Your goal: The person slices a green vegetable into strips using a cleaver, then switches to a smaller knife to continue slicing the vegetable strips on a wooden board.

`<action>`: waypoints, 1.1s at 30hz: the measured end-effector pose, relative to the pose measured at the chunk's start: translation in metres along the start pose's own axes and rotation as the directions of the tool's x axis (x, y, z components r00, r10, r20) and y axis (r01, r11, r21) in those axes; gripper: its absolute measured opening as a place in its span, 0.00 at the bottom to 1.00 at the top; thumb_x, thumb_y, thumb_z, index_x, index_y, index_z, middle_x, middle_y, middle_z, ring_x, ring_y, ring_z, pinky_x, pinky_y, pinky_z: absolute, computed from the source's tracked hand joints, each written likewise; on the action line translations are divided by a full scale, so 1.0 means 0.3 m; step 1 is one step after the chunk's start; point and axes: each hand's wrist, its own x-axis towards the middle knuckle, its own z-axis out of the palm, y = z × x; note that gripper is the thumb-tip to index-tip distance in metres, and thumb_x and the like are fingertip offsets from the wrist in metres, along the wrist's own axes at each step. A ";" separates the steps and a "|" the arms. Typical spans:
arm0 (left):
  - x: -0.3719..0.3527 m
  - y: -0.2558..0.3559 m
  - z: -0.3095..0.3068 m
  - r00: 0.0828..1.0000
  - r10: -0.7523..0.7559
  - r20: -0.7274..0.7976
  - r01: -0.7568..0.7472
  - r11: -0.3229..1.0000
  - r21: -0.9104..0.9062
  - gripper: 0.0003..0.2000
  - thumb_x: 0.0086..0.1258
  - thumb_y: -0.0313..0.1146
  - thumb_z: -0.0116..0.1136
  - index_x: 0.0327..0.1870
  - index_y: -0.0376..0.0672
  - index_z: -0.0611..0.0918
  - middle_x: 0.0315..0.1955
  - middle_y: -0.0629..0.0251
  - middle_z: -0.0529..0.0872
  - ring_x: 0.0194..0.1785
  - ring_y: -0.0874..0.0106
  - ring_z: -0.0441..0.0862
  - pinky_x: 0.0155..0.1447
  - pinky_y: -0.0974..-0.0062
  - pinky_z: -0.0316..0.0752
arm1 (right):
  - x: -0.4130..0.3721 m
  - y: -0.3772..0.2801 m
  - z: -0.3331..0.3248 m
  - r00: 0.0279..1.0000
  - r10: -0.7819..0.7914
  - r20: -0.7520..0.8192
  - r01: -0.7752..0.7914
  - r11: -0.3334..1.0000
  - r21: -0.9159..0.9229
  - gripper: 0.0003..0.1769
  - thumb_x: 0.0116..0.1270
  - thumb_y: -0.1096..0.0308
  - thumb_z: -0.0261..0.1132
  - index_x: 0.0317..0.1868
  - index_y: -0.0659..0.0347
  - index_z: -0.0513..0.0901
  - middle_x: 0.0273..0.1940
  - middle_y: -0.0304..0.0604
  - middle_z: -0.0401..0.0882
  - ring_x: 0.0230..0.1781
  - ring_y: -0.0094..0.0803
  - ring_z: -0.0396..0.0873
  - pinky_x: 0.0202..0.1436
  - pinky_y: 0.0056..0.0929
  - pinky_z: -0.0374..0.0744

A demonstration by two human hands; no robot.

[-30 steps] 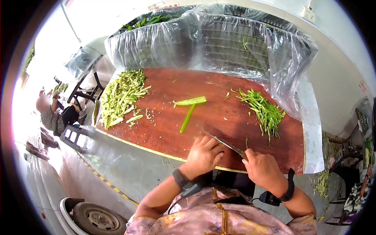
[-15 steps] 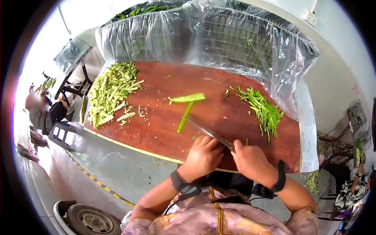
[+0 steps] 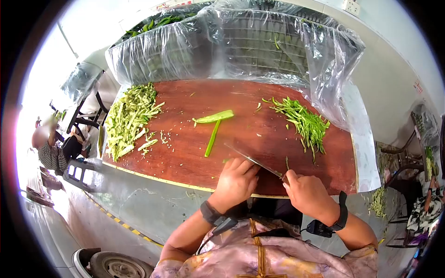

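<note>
My right hand point(image 3: 306, 191) is wrapped round the handle of a knife point(image 3: 259, 164), whose blade points up and left over the red-brown board point(image 3: 185, 99). Beside the blade, my left hand point(image 3: 235, 183) has its fingers curled together near the board's front edge; what they hold, if anything, is hidden. Beyond my hands lies a pale green split piece point(image 3: 214, 116), with a narrow green strip point(image 3: 212, 138) running down from it. A heap of pale green pieces point(image 3: 130, 121) covers the board's left end, and darker green slivers point(image 3: 303, 123) lie at its right.
Crates point(image 3: 259, 46) under clear plastic stand behind the board. A seated person point(image 3: 52, 150) is at the far left near a grey stool point(image 3: 78, 172). Another person point(image 3: 424, 208) is at the right edge. A wheel point(image 3: 121, 266) shows at lower left.
My right hand and the knife have moved a little right, away from my left hand, and the gap between them is wider. The view has shifted slightly.
</note>
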 end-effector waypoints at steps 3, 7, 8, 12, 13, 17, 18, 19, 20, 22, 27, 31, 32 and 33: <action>-0.002 0.001 0.002 1.000 -0.014 0.018 0.014 1.000 -0.005 0.12 0.59 0.30 0.63 0.44 0.41 0.86 0.47 0.61 0.82 0.52 0.56 0.78 0.56 0.59 0.74 | -0.005 0.002 0.001 1.000 -0.018 0.008 0.018 1.000 0.003 0.11 0.72 0.65 0.61 0.40 0.63 0.70 0.22 0.52 0.78 0.22 0.52 0.80 0.23 0.48 0.76; -0.001 -0.004 0.007 1.000 0.001 0.008 -0.001 1.000 -0.011 0.11 0.59 0.30 0.62 0.43 0.42 0.86 0.45 0.62 0.82 0.51 0.57 0.78 0.56 0.59 0.74 | -0.006 -0.003 -0.010 1.000 -0.031 0.001 0.031 0.999 0.014 0.11 0.72 0.65 0.62 0.40 0.64 0.70 0.21 0.52 0.78 0.22 0.52 0.80 0.23 0.48 0.76; 0.001 -0.001 0.003 1.000 -0.003 0.013 0.003 1.000 0.001 0.11 0.59 0.30 0.62 0.43 0.43 0.87 0.45 0.62 0.82 0.50 0.57 0.78 0.55 0.59 0.74 | -0.004 -0.002 -0.010 1.000 -0.026 0.002 0.026 1.000 0.017 0.11 0.72 0.65 0.62 0.40 0.64 0.70 0.21 0.52 0.78 0.22 0.52 0.80 0.23 0.48 0.76; 0.002 -0.009 0.011 1.000 0.012 -0.011 -0.012 1.000 -0.002 0.10 0.59 0.29 0.62 0.42 0.44 0.87 0.45 0.63 0.82 0.49 0.58 0.78 0.54 0.60 0.74 | 0.028 -0.003 -0.002 0.999 -0.017 0.048 0.016 1.000 0.009 0.11 0.71 0.66 0.61 0.40 0.65 0.71 0.20 0.53 0.77 0.21 0.53 0.80 0.23 0.48 0.77; 0.005 -0.011 0.008 1.000 0.006 -0.008 -0.006 1.000 -0.003 0.10 0.59 0.29 0.62 0.42 0.44 0.87 0.45 0.63 0.82 0.49 0.58 0.78 0.54 0.60 0.74 | 0.044 -0.005 0.005 0.998 -0.019 0.066 0.020 1.000 -0.009 0.11 0.71 0.67 0.61 0.40 0.66 0.71 0.19 0.53 0.77 0.21 0.53 0.80 0.23 0.48 0.77; -0.001 0.001 0.007 1.000 0.011 -0.007 -0.011 1.000 0.004 0.12 0.59 0.29 0.62 0.44 0.42 0.86 0.44 0.62 0.83 0.49 0.58 0.78 0.54 0.61 0.75 | 0.145 -0.002 0.073 0.996 -0.078 -0.041 0.077 0.997 -0.031 0.11 0.71 0.66 0.61 0.40 0.65 0.71 0.19 0.54 0.78 0.22 0.56 0.80 0.25 0.51 0.77; -0.003 -0.002 0.009 1.000 0.000 -0.009 0.000 1.000 0.011 0.12 0.60 0.29 0.63 0.45 0.42 0.85 0.44 0.61 0.83 0.49 0.58 0.78 0.54 0.61 0.75 | 0.155 0.005 0.079 0.995 -0.084 -0.049 0.083 0.996 -0.029 0.11 0.71 0.66 0.61 0.40 0.65 0.71 0.19 0.54 0.78 0.22 0.56 0.80 0.25 0.51 0.77; -0.008 -0.007 0.012 1.000 0.000 -0.009 0.000 1.000 0.019 0.12 0.60 0.29 0.63 0.45 0.42 0.85 0.44 0.61 0.83 0.49 0.58 0.78 0.54 0.61 0.75 | 0.156 0.020 0.083 0.994 -0.059 -0.091 0.058 0.998 -0.012 0.11 0.71 0.66 0.61 0.40 0.65 0.71 0.20 0.54 0.78 0.23 0.56 0.80 0.26 0.51 0.77; -0.012 -0.011 0.019 0.999 0.013 -0.041 -0.014 1.000 -0.007 0.13 0.60 0.29 0.62 0.46 0.41 0.85 0.44 0.61 0.83 0.48 0.58 0.78 0.54 0.61 0.75 | 0.147 0.033 0.084 0.991 -0.027 -0.134 0.028 1.000 0.005 0.11 0.71 0.66 0.61 0.41 0.65 0.71 0.20 0.55 0.78 0.23 0.56 0.80 0.26 0.51 0.77; -0.004 -0.013 0.022 0.996 0.037 -0.078 -0.040 0.999 -0.035 0.13 0.61 0.29 0.62 0.47 0.41 0.85 0.44 0.60 0.83 0.47 0.58 0.79 0.53 0.61 0.75 | 0.114 0.044 0.061 0.990 -0.002 -0.139 0.007 0.999 0.037 0.11 0.72 0.65 0.61 0.41 0.65 0.71 0.21 0.55 0.78 0.24 0.57 0.80 0.28 0.52 0.76; -0.005 -0.005 0.015 0.997 0.039 -0.061 -0.038 0.999 0.013 0.12 0.61 0.29 0.63 0.46 0.41 0.85 0.42 0.61 0.83 0.46 0.57 0.78 0.52 0.61 0.75 | 0.003 0.002 0.037 0.997 0.016 -0.069 -0.014 0.999 0.034 0.11 0.71 0.65 0.62 0.39 0.64 0.71 0.22 0.54 0.80 0.24 0.55 0.81 0.26 0.50 0.78; -0.006 0.004 0.006 0.999 0.017 -0.037 -0.016 1.000 0.012 0.12 0.60 0.28 0.63 0.45 0.41 0.86 0.41 0.61 0.82 0.46 0.57 0.78 0.52 0.61 0.75 | -0.009 0.002 0.033 1.000 0.010 -0.020 -0.009 1.000 0.027 0.12 0.72 0.65 0.61 0.41 0.65 0.70 0.22 0.53 0.79 0.23 0.53 0.80 0.25 0.50 0.77; -0.005 0.005 0.005 0.999 0.018 -0.038 -0.017 1.000 0.009 0.12 0.60 0.28 0.63 0.45 0.41 0.86 0.41 0.61 0.82 0.45 0.57 0.78 0.52 0.61 0.75 | -0.010 0.003 0.033 1.000 0.009 -0.020 -0.009 1.000 0.029 0.12 0.72 0.65 0.61 0.41 0.65 0.70 0.22 0.53 0.79 0.23 0.53 0.80 0.25 0.50 0.77; -0.004 0.004 0.004 0.999 0.019 -0.040 -0.018 1.000 0.004 0.12 0.60 0.28 0.63 0.45 0.41 0.86 0.40 0.60 0.81 0.45 0.57 0.78 0.51 0.60 0.75 | -0.009 0.004 0.032 1.000 -0.002 -0.025 0.003 1.000 0.024 0.12 0.72 0.65 0.61 0.41 0.65 0.70 0.22 0.53 0.79 0.23 0.53 0.80 0.25 0.49 0.77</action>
